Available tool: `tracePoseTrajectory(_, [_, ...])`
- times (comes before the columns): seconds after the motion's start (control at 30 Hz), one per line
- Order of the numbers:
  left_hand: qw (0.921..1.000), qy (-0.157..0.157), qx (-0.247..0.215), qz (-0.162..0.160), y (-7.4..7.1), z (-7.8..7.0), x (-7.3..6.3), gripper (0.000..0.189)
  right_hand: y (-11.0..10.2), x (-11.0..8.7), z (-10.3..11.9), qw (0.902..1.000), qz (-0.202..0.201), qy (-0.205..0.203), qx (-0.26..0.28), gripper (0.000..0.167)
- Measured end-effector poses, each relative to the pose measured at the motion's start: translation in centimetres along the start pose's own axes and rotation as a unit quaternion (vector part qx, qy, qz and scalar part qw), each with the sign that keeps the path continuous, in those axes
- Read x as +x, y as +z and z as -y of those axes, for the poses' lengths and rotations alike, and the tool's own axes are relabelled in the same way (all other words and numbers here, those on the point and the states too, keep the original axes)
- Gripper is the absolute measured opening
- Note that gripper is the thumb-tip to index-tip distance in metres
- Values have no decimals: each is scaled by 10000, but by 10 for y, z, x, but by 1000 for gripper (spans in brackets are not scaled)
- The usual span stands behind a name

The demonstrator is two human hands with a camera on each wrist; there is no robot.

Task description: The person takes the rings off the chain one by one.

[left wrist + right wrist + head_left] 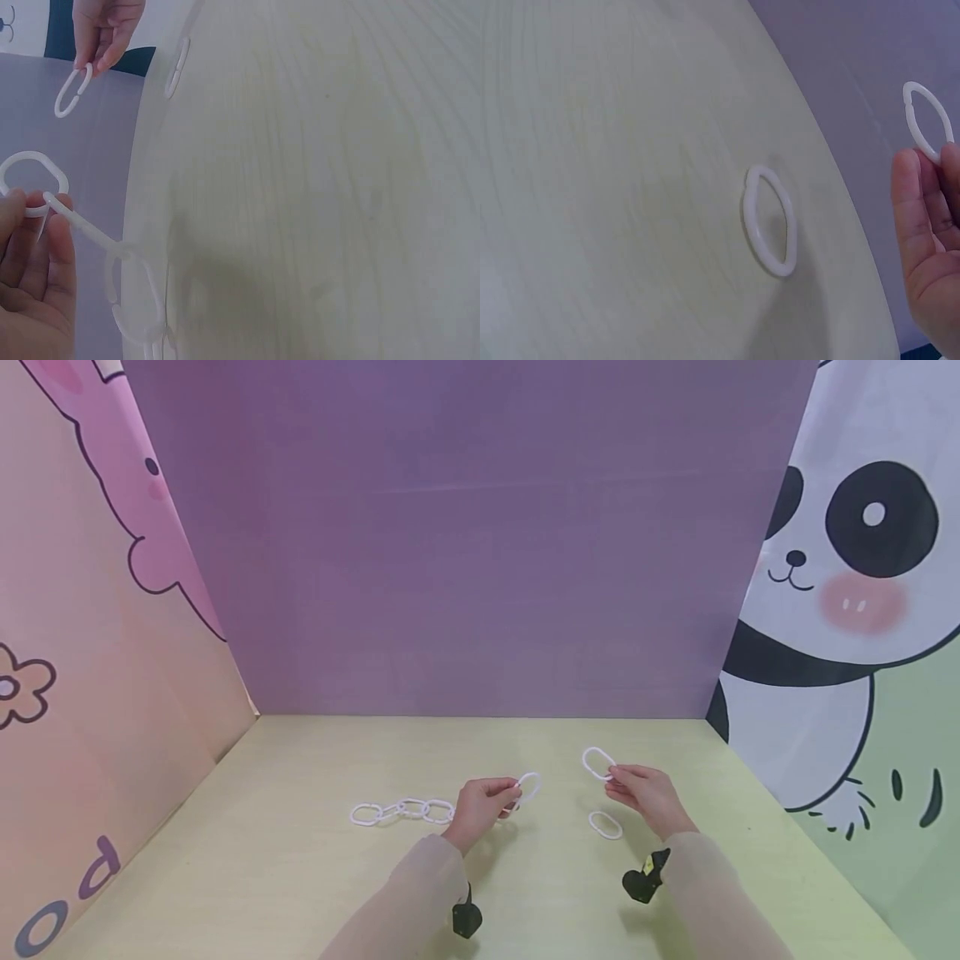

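Above the table [225, 885], both hands [480, 810] [651, 797] pinch white links [30, 155] [596, 748].

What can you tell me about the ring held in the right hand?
The white ring is a slim, elongated oval that looks like smooth plastic, with a small break in one side. The right hand pinches it near one end, holding it tilted, raised off the table. Nothing else is seen touching it.

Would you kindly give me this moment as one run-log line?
left hand: grips end of white chain | right hand: holds loose white link | table: second loose link
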State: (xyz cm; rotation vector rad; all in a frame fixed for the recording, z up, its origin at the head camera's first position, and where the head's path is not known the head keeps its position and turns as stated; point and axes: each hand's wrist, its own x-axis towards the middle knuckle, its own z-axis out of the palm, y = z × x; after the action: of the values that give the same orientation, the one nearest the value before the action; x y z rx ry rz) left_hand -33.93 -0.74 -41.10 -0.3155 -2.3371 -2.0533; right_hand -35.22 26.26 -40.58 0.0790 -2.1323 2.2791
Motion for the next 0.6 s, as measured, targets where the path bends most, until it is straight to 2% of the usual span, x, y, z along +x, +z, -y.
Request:
tracePoseTrajectory(0.27, [10000, 63, 24, -10, 0, 1, 0, 17, -10, 2, -6, 9999, -115, 91, 85, 45])
tracePoseTrajectory(0.6, [10000, 86, 29, 2, 1, 1, -1, 18, -16, -4, -7, 9993, -302, 206, -87, 42])
